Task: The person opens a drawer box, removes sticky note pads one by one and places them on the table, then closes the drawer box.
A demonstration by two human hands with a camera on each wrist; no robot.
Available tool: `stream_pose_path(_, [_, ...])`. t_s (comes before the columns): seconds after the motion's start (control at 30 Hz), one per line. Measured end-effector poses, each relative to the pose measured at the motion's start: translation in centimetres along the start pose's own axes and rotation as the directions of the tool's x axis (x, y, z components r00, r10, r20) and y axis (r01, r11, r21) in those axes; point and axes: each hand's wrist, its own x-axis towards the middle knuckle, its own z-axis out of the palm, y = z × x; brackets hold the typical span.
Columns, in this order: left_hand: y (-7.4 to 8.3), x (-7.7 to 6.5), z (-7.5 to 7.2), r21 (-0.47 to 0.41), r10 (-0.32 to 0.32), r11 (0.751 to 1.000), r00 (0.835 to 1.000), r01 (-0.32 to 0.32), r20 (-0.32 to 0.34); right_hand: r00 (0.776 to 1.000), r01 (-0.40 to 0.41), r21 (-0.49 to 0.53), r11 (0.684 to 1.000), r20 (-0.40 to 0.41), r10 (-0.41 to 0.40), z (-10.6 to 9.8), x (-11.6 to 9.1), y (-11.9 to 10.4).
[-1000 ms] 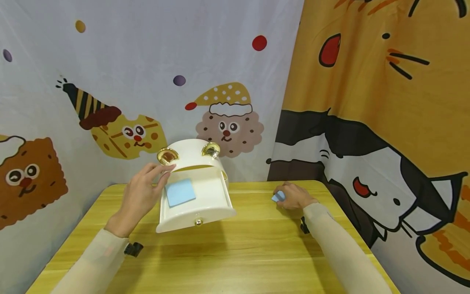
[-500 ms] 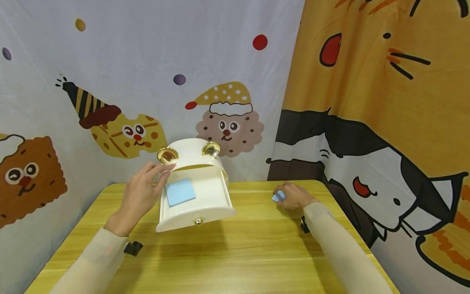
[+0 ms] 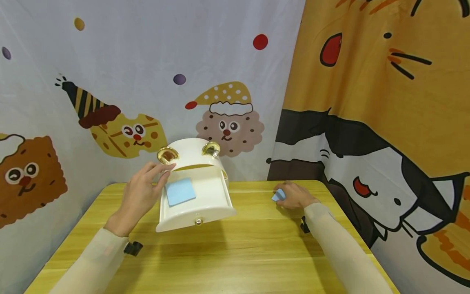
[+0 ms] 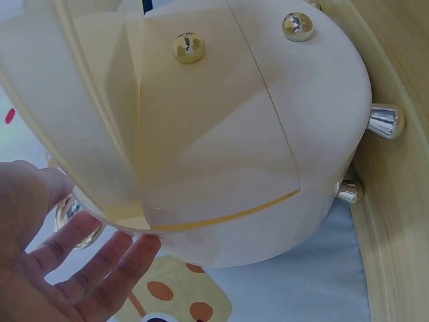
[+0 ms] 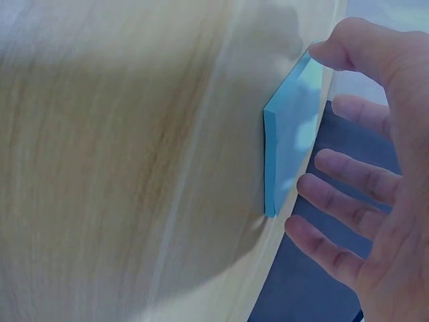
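A white alarm-clock-shaped drawer box (image 3: pixel 194 151) with two gold bells stands at the back of the table. Its upper drawer (image 3: pixel 211 190) is pulled out, and a light-blue sticky note pad (image 3: pixel 180 192) lies in the left part. My left hand (image 3: pixel 141 190) touches the box's left edge beside the drawer; in the left wrist view its fingers (image 4: pixel 107 265) are extended against the rim. On the right, my right hand (image 3: pixel 293 196) is at another blue sticky note pad (image 5: pixel 295 134). The thumb touches that pad's corner, while the other fingers (image 5: pixel 355 174) are spread beside it.
The wood-grain table (image 3: pixel 253 253) extends in front of the box and between the hands. A cartoon-printed white curtain (image 3: pixel 220 49) hangs close behind, and an orange cat-print curtain (image 3: pixel 367 94) is on the right. The drawer front with its gold knob (image 3: pixel 198 222) juts forward.
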Motion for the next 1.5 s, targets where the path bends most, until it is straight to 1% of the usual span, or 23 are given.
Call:
stream_pose_path(0.27, [0.1, -0.1, 0.1, -0.002, 0.003, 1.000, 1.000, -0.003, -0.012, 0.999, -0.025, 0.015, 1.000, -0.022, 0.025, -0.3, -0.5, 0.0])
stream_pose_path(0.4, [0.1, -0.1, 0.2, -0.005, 0.001, 1.000, 1.000, -0.001, -0.013, 0.999, -0.012, 0.021, 1.000, -0.042, 0.013, -0.3, -0.7, -0.1])
stream_pose_path(0.63, [0.1, -0.1, 0.2, -0.005, 0.002, 1.000, 1.000, -0.002, -0.010, 0.995, 0.009, 0.020, 1.000, -0.100, -0.007, -0.6, -1.5, -0.3])
stream_pose_path(0.87, [0.1, -0.2, 0.1, -0.003, -0.006, 1.000, 1.000, 0.006, 0.003, 0.993, 0.010, 0.024, 1.000, -0.119, -0.007, -1.3, -2.4, -0.9])
stream_pose_path(1.17, [0.1, 0.0, 0.1, 0.009, 0.009, 1.000, 1.000, -0.009, 0.003, 0.980, 0.014, 0.022, 1.000, -0.200, -0.009, -1.9, -3.3, -1.2])
stream_pose_path(1.27, [0.2, 0.0, 0.0, 0.012, 0.011, 1.000, 1.000, -0.011, 0.008, 0.975, 0.027, 0.019, 0.999, -0.222, -0.022, -2.0, -3.5, -1.3])
stream_pose_path(1.5, [0.4, 0.3, -0.3, 0.016, 0.016, 1.000, 0.999, -0.016, 0.029, 0.968, 0.063, 0.029, 0.998, -0.246, -0.054, -2.6, -3.9, -1.9])
